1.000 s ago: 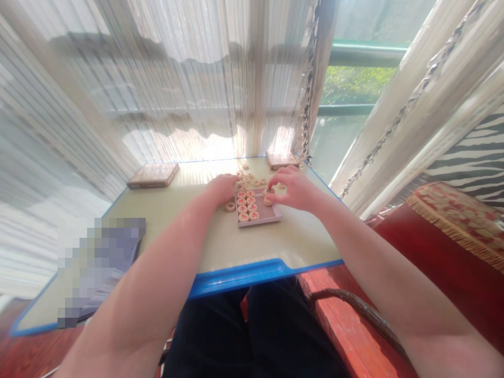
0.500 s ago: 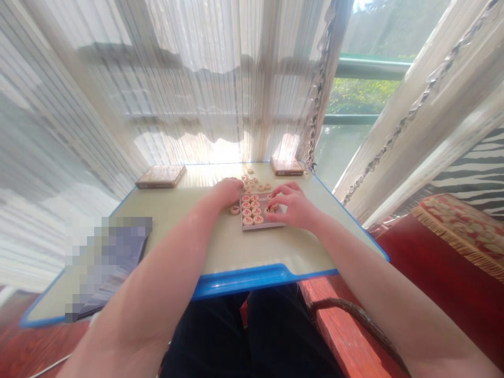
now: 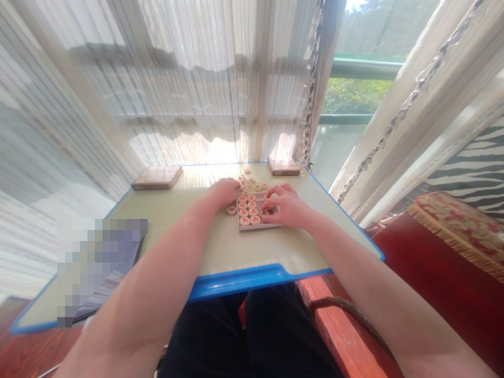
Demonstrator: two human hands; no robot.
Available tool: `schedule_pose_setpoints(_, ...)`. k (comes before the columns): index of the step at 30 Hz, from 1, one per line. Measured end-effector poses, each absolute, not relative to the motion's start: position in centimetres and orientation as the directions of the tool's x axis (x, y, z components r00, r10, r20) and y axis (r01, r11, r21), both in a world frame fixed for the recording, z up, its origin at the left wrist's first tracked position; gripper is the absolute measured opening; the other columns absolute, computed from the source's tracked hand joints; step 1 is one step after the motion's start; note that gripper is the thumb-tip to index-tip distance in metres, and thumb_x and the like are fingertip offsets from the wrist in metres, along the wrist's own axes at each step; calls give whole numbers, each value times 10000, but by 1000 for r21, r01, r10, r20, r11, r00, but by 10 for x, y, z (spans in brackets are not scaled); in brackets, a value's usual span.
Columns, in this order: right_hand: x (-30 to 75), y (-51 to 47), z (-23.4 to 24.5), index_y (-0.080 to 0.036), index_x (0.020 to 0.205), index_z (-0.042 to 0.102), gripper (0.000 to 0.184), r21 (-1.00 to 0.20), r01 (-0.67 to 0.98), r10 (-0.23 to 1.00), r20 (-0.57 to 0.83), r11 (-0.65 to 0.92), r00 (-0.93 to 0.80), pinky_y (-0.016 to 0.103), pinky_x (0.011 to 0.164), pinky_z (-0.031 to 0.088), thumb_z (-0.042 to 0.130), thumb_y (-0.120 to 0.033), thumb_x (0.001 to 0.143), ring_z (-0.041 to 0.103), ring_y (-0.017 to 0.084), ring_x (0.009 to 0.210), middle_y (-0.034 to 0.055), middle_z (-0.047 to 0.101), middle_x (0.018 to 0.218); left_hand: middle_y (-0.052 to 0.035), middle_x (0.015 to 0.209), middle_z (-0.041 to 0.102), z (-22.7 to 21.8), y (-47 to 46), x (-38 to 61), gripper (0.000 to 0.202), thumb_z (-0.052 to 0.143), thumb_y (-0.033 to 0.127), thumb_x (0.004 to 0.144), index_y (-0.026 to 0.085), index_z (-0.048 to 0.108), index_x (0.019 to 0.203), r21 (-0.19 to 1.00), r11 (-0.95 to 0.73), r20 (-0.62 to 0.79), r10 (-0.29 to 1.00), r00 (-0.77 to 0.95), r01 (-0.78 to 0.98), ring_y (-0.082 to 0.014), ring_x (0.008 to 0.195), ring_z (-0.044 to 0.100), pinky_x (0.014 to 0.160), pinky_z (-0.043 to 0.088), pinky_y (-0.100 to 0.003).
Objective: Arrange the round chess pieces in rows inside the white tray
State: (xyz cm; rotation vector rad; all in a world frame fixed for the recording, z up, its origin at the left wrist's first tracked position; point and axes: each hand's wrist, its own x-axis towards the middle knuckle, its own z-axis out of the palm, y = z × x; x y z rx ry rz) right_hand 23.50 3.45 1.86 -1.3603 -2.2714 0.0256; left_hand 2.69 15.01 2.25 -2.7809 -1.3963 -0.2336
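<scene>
A shallow open box (image 3: pixel 260 227) lies on the pale table, with two columns of round Chinese chess pieces (image 3: pixel 252 206) marked in red on its left side. My right hand (image 3: pixel 287 207) reaches over the box's right side, thumb and fingers closed around a black-marked Chinese chess piece (image 3: pixel 265 213) low in the box. At the far left corner of the box is my left hand (image 3: pixel 226 191), its fingers curled in; what they hold, if anything, is hidden. Just outside the box's left wall sits another black-marked piece (image 3: pixel 231 210).
Loose pieces (image 3: pixel 248 181) are heaped beyond the box. Two flat boxes (image 3: pixel 157 177) (image 3: pixel 283 166) stand along the far edge. A dark, partly pixelated flat object (image 3: pixel 122 262) lies at left. The table has a blue rim (image 3: pixel 240 281); curtains (image 3: pixel 197 79) hang behind it.
The view has shifted slightly, moving everything a little left in the picture. My right fingers have drawn closer around the black-marked piece in the box. My left hand stays by the corner.
</scene>
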Motion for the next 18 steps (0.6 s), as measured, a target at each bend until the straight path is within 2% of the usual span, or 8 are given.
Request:
schedule_pose_setpoints(4, 235, 33, 21, -288, 833, 731, 251, -254, 827, 834, 396, 502, -385, 417, 962, 306, 734, -447, 639, 406, 247, 1028, 31, 570, 1039, -71, 1150, 625, 22, 150, 27, 384, 382, 132, 794, 173, 653, 1063, 63, -605, 148, 792, 592, 794, -215, 1072, 567, 963, 424, -308)
schedule_pose_setpoints(8, 234, 29, 26, -295, 834, 741, 170, -268, 816, 833, 384, 513, -398, 406, 969, 309, 694, -371, 689, 418, 236, 1010, 30, 573, 1031, -67, 1143, 629, 21, 152, 26, 366, 382, 164, 810, 181, 657, 1051, 69, -620, 164, 780, 604, 782, -215, 1077, 566, 966, 422, -310)
schedule_pose_setpoints(18, 232, 27, 30, -247, 765, 741, 111, -278, 810, 836, 369, 516, -406, 403, 937, 353, 679, -303, 691, 442, 236, 970, 48, 608, 955, -62, 1135, 632, 20, 153, 26, 364, 379, 164, 809, 182, 662, 1036, 58, -619, 175, 779, 602, 784, -209, 1069, 570, 958, 427, -306)
